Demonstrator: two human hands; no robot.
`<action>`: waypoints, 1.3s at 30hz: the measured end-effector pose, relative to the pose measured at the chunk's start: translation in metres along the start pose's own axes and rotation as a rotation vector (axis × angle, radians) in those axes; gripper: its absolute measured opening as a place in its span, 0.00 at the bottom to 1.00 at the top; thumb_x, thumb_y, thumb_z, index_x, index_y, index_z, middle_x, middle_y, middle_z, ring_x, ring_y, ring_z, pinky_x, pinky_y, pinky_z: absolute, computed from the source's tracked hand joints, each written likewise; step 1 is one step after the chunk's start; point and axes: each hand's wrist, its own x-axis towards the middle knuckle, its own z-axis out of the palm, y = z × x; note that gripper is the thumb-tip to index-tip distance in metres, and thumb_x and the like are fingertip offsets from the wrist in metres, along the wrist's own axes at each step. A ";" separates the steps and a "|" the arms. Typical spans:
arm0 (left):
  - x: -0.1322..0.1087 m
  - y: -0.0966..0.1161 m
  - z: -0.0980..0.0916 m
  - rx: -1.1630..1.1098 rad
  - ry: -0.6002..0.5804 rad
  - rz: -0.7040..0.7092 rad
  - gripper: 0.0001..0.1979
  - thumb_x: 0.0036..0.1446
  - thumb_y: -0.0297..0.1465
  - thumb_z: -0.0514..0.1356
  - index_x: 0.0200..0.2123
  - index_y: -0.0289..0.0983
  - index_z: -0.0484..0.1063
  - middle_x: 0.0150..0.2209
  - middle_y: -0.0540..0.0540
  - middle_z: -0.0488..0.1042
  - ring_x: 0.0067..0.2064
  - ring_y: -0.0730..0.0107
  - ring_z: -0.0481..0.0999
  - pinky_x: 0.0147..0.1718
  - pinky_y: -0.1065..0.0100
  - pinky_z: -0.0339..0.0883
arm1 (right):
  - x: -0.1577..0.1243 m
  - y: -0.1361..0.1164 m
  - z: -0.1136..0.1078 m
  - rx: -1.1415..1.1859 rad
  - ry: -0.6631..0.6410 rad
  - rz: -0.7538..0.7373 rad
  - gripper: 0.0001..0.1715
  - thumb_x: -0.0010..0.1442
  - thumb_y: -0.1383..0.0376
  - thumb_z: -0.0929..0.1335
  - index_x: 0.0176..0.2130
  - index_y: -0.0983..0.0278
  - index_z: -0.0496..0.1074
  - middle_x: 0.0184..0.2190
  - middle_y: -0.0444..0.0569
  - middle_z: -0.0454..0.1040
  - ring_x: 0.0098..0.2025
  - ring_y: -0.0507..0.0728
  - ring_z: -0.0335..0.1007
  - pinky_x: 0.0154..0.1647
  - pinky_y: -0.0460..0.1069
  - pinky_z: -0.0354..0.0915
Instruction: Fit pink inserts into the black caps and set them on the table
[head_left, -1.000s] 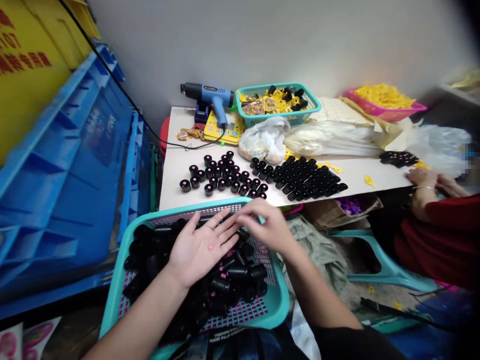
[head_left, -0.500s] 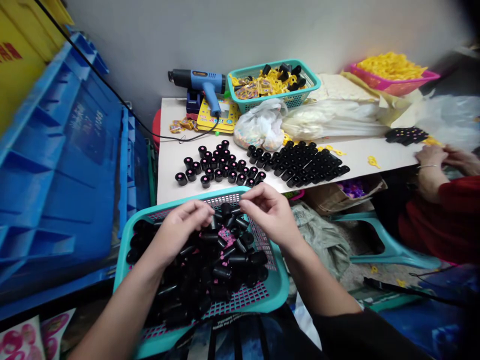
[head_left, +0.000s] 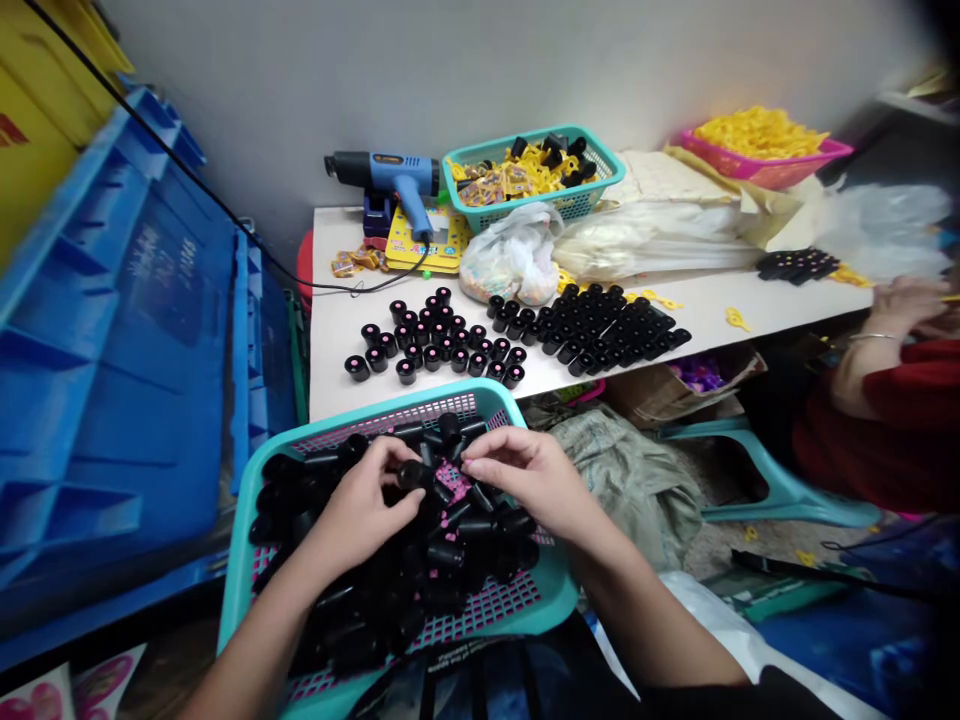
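Note:
A teal basket (head_left: 247, 530) on my lap holds several small black cylinder caps (head_left: 420, 570) over a pink mesh floor. My left hand (head_left: 365, 505) is over the pile, fingers curled round one black cap (head_left: 410, 473) held at its fingertips. My right hand (head_left: 517, 478) is just to the right of it, fingers pinched together near that cap; what they pinch is too small to name. On the white table (head_left: 330, 300) beyond stand several upright black caps with pink centres (head_left: 431, 345) and a second group of plain black caps (head_left: 600, 325).
Blue crates (head_left: 112, 340) are stacked at the left. At the table's back lie a blue heat gun (head_left: 390, 180), a teal basket of yellow parts (head_left: 529, 170), plastic bags (head_left: 517, 260) and a pink tray (head_left: 765, 145). Another person in a red sleeve (head_left: 885, 400) works at the right.
My left hand turned from open and palm-up to closed on a black cap in the basket. My right hand came down beside it. The view shifted slightly.

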 end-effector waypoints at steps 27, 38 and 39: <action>-0.025 0.035 0.030 -0.791 -0.156 -0.091 0.11 0.53 0.35 0.56 0.40 0.40 0.68 0.36 0.48 0.64 0.35 0.69 0.63 0.32 0.68 0.59 | 0.002 0.022 0.024 0.409 -0.419 0.203 0.26 0.53 0.61 0.68 0.51 0.60 0.61 0.44 0.48 0.64 0.34 0.50 0.66 0.33 0.46 0.65; -0.023 0.047 0.032 -0.849 -0.183 -0.032 0.11 0.52 0.33 0.54 0.39 0.39 0.68 0.42 0.46 0.64 0.36 0.69 0.63 0.32 0.69 0.59 | -0.002 0.023 0.023 0.500 -0.408 0.148 0.30 0.51 0.59 0.70 0.52 0.60 0.63 0.44 0.48 0.63 0.36 0.49 0.64 0.31 0.43 0.65; -0.023 0.047 0.031 -0.854 -0.182 -0.033 0.11 0.52 0.33 0.54 0.39 0.38 0.68 0.41 0.46 0.64 0.36 0.69 0.63 0.32 0.69 0.59 | -0.002 0.022 0.024 0.502 -0.411 0.151 0.30 0.51 0.59 0.71 0.52 0.60 0.63 0.44 0.47 0.63 0.36 0.49 0.64 0.32 0.42 0.65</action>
